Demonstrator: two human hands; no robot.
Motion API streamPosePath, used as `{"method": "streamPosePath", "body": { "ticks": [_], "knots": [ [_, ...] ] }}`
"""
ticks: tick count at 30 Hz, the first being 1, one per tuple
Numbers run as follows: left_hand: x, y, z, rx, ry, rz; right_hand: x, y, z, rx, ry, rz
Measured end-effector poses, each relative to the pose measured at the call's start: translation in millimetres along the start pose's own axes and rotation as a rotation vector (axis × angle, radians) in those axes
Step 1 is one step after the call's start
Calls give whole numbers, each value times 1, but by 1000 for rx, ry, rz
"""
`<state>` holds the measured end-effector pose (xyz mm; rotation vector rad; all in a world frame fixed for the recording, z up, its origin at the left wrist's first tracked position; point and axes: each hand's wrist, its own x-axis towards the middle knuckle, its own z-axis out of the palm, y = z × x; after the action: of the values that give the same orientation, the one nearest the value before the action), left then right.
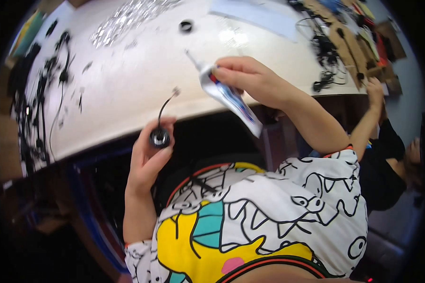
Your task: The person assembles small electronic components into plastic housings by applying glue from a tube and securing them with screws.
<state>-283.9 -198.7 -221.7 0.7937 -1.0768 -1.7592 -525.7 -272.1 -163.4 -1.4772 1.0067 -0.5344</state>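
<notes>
Near the table's front edge, my left hand (148, 153) grips a round black cylindrical part (159, 138) with a shiny ring-shaped end turned up. A thin dark cable (162, 109) rises out of it and ends in a small plug. To the right and farther in, my right hand (248, 78) pinches a white, blue and red glue tube (233, 101) near its neck. The tube's narrow nozzle points up and left over the table, apart from the black part. A small black ring (186, 26) lies beyond it on the white table (123, 89).
Shiny silvery pieces (123, 21) are heaped at the back left. Black cables (45, 104) lie along the left side, more cables (326, 56) on the right. A pale flat sheet (255, 16) rests at the back. Another person's hand (375, 92) is at the far right.
</notes>
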Motion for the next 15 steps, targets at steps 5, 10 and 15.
{"method": "streamPosePath", "body": {
  "ticks": [5, 10, 15],
  "knots": [
    [2, -3, -1, 41, -105, 166, 27, 36, -84, -319, 580, 23],
    [-1, 6, 4, 120, 65, 78, 18, 17, -73, -1302, 861, -331],
    [4, 17, 3, 66, 104, 163, -23, -18, 45, -559, -262, 101]
  ]
}}
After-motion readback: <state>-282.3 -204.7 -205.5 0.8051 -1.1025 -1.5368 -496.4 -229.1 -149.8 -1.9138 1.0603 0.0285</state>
